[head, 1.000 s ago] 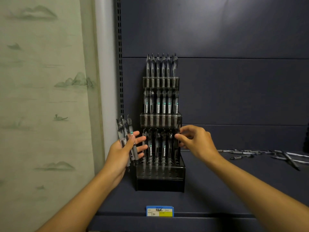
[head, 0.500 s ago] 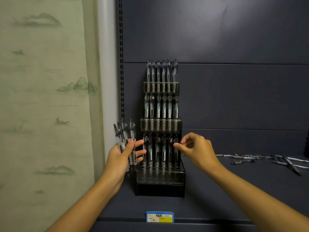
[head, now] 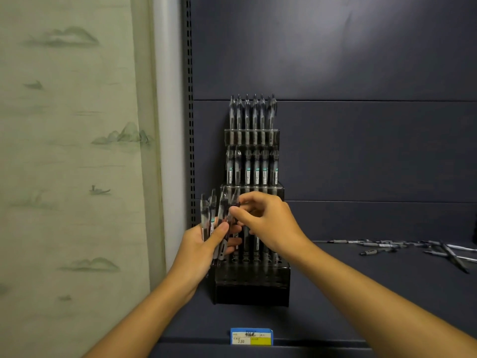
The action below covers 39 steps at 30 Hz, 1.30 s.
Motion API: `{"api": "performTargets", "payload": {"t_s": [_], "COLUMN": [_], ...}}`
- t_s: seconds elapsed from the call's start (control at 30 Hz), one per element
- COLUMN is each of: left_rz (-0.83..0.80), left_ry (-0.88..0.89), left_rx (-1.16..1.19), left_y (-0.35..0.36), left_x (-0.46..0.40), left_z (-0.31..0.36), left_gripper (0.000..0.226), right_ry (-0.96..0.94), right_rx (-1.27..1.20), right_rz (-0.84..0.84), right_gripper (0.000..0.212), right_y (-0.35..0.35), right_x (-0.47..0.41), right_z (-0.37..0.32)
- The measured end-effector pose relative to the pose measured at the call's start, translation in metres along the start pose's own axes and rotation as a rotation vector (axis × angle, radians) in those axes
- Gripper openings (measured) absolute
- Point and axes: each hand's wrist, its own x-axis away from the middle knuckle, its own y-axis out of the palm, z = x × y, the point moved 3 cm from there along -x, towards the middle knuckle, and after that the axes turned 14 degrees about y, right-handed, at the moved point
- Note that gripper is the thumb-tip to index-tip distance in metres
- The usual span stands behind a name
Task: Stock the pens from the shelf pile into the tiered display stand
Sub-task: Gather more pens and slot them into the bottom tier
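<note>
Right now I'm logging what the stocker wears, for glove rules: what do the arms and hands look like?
Both forearms are bare as far as the frame shows: no sleeves, gloves, watch, rings or bands in view on the left hand or the right hand. Nails look short and unpainted. Anything worn above the forearms lies outside the picture.

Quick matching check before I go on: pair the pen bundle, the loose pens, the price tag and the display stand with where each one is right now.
1. pen bundle
2. loose pens
3. price tag
4. display stand

A. on the shelf's front edge
B. lying on the shelf, far right
C. in the left hand
D. standing against the back panel

Pairs: 1-C, 2-B, 3-A, 4-D
</note>
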Motion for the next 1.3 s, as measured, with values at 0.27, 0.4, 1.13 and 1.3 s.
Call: {"api": "performTargets", "payload": {"t_s": [0.27, 0.4, 1.13, 1.3], "left_rz": [0.04, 0.064, 0.193, 0.188], "left_ry": [-0.031, -0.081, -0.181, -0.175], "left_rx": [0.007, -0.038, -0.061, -0.063], "left_y": [-0.017, -0.042, -0.078, -0.077], "left_x": [0.0, -0.001, 0.015, 0.013], "left_z": [-0.004, -0.012, -0.029, -0.029], "left_gripper": [0.022, 0.021, 0.025, 0.024], "right_ry": [-0.076, -0.085, 0.003, 0.012], "right_rx": [-0.001, 0.026, -0.022, 0.002], "right_rz": [0.062, 0.051, 0.041, 0.037], "right_gripper": [0.017, 0.021, 0.021, 0.017], "right_y": [0.006, 0.003, 0.02, 0.022], "right_x": [-0.007, -0.013, -0.022, -0.021], "right_z": [-0.011, -0.016, 0.005, 0.011]}}
